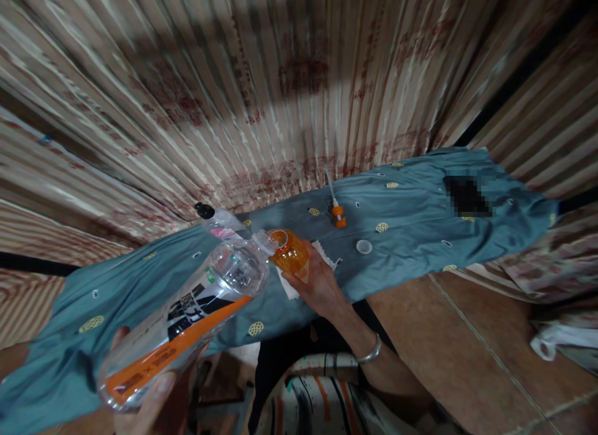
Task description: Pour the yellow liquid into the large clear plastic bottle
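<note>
Reaching in from lower left: my left hand (156,401), thumb on top, closed around the base end of a large clear bottle (187,323), slanted away from me. Right forearm, with bangle (370,351), angled forward and inward; my right hand (320,282) wrapped around an orange bottle (295,255), mouth at the clear bottle's neck, above the teal cloth (406,226). Beyond: small cap (364,247), orange pump head (339,217), black-capped bottle (222,223).
</note>
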`<state>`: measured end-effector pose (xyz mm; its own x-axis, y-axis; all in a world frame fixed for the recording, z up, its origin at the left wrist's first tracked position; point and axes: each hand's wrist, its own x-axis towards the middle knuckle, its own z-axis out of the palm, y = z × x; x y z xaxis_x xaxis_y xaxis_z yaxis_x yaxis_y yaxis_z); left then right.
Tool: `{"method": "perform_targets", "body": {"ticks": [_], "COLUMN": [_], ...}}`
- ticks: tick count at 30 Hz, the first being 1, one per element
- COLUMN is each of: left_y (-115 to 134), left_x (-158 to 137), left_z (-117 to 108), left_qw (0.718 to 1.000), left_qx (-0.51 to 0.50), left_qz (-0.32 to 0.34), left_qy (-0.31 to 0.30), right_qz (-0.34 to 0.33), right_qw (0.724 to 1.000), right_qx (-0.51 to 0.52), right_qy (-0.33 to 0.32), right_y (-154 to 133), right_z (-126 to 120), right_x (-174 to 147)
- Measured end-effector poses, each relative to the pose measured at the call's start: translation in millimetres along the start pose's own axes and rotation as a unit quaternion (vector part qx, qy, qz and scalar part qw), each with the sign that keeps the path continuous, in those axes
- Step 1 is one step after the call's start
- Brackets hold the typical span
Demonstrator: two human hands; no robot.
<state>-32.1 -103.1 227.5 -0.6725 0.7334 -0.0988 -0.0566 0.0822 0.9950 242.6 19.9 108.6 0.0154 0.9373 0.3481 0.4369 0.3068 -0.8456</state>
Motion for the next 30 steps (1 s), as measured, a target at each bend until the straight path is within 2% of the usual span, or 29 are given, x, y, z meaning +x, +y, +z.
{"method": "perform_targets", "body": {"ticks": [9, 13, 17, 21, 30], "left_y": [5, 6, 5, 7, 17], "left_x": [0, -3, -7, -4, -5], "left_z": [1, 4, 7, 10, 24], "left_qw": [1.000, 1.000, 1.000, 1.000, 0.998], "left_qx": [-0.006, -0.001, 0.014, -0.008, -0.023], "left_qz": [0.006, 0.014, -0.011, -0.001, -0.032], "left_qy": [-0.017, -0.009, 0.010, 0.000, 0.057], "right_qz": [0.010, 0.007, 0.013, 0.005, -0.004], "right_qw": [1.000, 1.000, 1.000, 1.000, 1.000], "right_qx": [0.004, 0.009, 0.018, 0.025, 0.004], "right_qy": [-0.010, -0.012, -0.007, -0.006, 0.003], "right_y": [-3, -2, -1, -1, 2], "right_z": [-5, -5, -3, -2, 2], "right_x": [1, 0, 0, 1, 0]}}
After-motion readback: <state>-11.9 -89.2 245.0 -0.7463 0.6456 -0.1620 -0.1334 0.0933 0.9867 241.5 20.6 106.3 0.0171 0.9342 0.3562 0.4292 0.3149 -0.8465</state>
